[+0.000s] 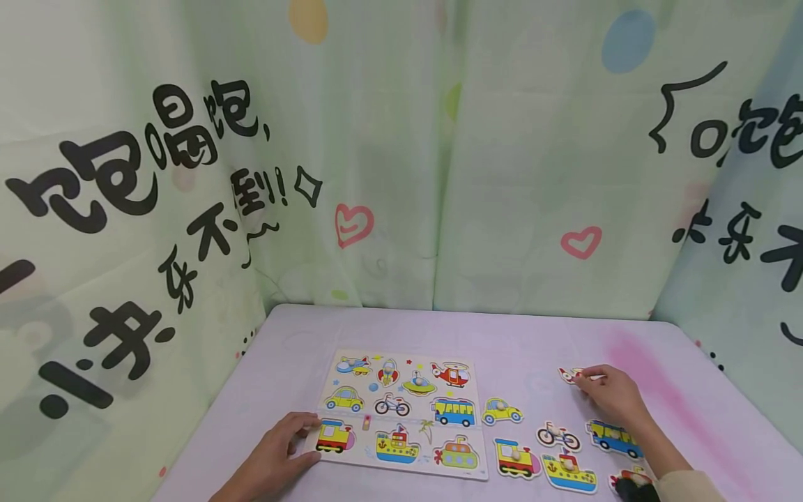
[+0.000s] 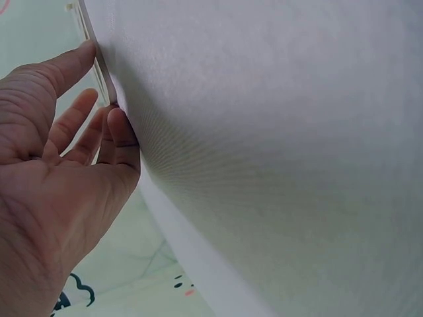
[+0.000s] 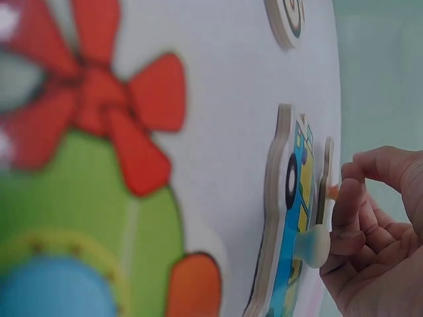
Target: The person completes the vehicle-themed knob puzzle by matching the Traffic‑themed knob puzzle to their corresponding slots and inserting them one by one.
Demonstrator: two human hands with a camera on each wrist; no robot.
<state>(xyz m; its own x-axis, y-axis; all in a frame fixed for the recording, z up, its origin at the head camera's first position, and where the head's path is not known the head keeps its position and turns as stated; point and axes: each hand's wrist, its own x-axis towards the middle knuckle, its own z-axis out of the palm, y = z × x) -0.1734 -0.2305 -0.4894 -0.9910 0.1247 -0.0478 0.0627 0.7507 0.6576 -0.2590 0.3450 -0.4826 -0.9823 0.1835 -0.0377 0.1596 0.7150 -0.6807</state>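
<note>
My left hand (image 1: 279, 446) rests at the left edge of a white puzzle board (image 1: 401, 470) printed with vehicles. In the left wrist view, the thumb and fingertips of that hand (image 2: 73, 145) touch the board's thin edge (image 2: 100, 72). My right hand (image 1: 617, 397) is farther out to the right, thumb and fingers pinching a small red-and-white puzzle piece (image 1: 567, 375), mostly covered by the fingers. Seen from the right wrist, the fingertips of the hand (image 3: 370, 211) meet at an orange knob, beyond the bus piece (image 3: 291, 198) with its pale knob.
Right of the board lie a yellow car piece (image 1: 502, 411), train piece (image 1: 516, 459), bicycle piece (image 1: 558, 436), ship piece (image 1: 569, 474) and bus piece (image 1: 613, 438). A green piece with a red propeller (image 3: 125, 205) is close to the right wrist camera. Printed curtains (image 1: 502, 174) surround the table (image 1: 295, 335).
</note>
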